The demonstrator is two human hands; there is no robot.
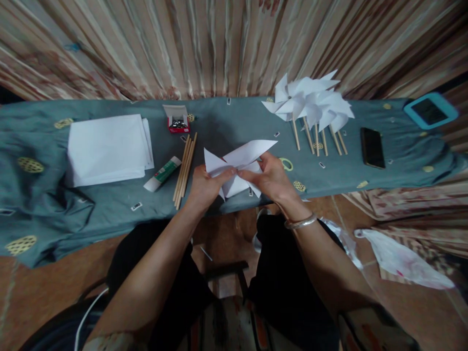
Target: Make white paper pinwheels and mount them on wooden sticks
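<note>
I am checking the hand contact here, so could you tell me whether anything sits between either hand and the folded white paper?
Nothing visible does: the left hand and right hand both grip the folded paper directly, above the table edge.

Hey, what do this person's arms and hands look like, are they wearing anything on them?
Both forearms are bare, with no gloves on the left hand or the right hand. A thin silver bangle circles the right wrist. At the bottom edge, a bit of patterned sleeve shows on the left upper arm. No rings can be made out.

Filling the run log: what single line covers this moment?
left hand: grips folded white paper pinwheel | right hand: grips it too | wooden sticks: beside
</note>
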